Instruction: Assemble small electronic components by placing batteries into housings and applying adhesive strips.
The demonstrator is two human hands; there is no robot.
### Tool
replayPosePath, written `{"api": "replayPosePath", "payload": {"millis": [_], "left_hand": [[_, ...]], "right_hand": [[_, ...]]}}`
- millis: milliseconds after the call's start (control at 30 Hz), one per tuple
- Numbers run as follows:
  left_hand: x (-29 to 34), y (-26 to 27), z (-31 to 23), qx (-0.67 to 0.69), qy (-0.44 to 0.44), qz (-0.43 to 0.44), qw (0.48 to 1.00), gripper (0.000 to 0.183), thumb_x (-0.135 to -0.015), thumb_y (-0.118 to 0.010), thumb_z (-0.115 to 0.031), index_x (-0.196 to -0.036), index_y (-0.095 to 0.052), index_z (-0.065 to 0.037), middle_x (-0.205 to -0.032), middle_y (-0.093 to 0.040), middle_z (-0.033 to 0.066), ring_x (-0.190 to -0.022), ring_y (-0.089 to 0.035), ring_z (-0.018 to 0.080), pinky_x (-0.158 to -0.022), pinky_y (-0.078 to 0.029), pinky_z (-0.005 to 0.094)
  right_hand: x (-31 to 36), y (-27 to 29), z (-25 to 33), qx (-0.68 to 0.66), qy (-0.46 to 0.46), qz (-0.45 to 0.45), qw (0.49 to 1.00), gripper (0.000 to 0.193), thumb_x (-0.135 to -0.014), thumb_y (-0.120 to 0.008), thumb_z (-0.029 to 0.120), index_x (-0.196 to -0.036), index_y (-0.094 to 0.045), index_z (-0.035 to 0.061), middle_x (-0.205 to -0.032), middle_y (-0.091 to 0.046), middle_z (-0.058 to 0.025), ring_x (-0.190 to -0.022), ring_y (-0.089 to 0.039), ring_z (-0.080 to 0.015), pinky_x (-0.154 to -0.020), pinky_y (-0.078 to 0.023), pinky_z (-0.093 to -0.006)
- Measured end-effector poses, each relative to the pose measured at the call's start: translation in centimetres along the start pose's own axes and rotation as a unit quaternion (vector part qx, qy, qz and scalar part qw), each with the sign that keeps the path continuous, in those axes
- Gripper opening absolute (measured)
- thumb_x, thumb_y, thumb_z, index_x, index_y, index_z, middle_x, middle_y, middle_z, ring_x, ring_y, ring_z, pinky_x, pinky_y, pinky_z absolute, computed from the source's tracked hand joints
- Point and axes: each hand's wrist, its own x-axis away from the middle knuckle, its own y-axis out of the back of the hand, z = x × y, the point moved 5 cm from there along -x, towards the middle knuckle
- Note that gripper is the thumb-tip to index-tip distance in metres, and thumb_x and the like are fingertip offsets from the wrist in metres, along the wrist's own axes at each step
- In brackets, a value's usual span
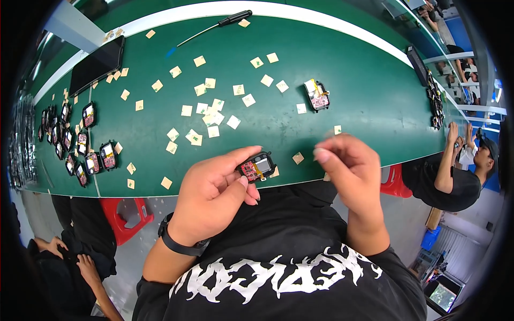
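Observation:
My left hand [206, 195], with a black band on its wrist, grips a small black device housing [262, 164] at the table's near edge. Inside the housing are a red circuit board, a silver-grey block and a bit of yellow tape. To the right, my right hand [356, 174] is raised over the table edge, apart from the housing. Its thumb and forefinger are drawn together, and whatever may lie between them is too small to make out. A similar opened housing [318, 96] rests farther off on the green table [369, 69].
Square paper pieces [212, 119] are scattered mid-table. Several more housings [92, 163] cluster at the left, near a dark flat screen [97, 65]. A screwdriver [214, 27] lies at the back. Another group of housings [436, 101] is far right. Co-workers [455, 176] sit on both sides.

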Motion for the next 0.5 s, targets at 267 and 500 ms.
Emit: {"api": "replayPosePath", "payload": {"millis": [267,500], "left_hand": [[0.0,-1.0,-0.4,-0.091,-0.063,-0.014,0.994,0.050,-0.090,-0.046,0.015,-0.138,-0.057,0.009,-0.103,-0.065,0.0136,-0.078,-0.068,0.0143,-0.074,-0.058,0.0268],[0.4,-1.1,-0.7,-0.135,-0.070,-0.049,0.987,0.043,-0.092,-0.053,0.012,-0.134,-0.061,0.005,-0.101,-0.065,0.0134,-0.076,-0.068,0.0133,-0.066,-0.056,0.0251]], "right_hand": [[1.9,4.6,-1.6,0.243,0.216,-0.123,0.938,0.012,-0.082,-0.080,-0.003,-0.085,-0.068,-0.0021,-0.097,-0.068,-0.0119,-0.066,-0.057,-0.0098,-0.052,-0.043,-0.0238],[0.5,3.6,-1.0,0.373,0.235,-0.116,0.890,0.038,-0.080,-0.083,0.010,-0.115,-0.072,0.0026,-0.130,-0.066,-0.0163,-0.073,-0.071,-0.0208,-0.063,-0.057,-0.0320]]}}
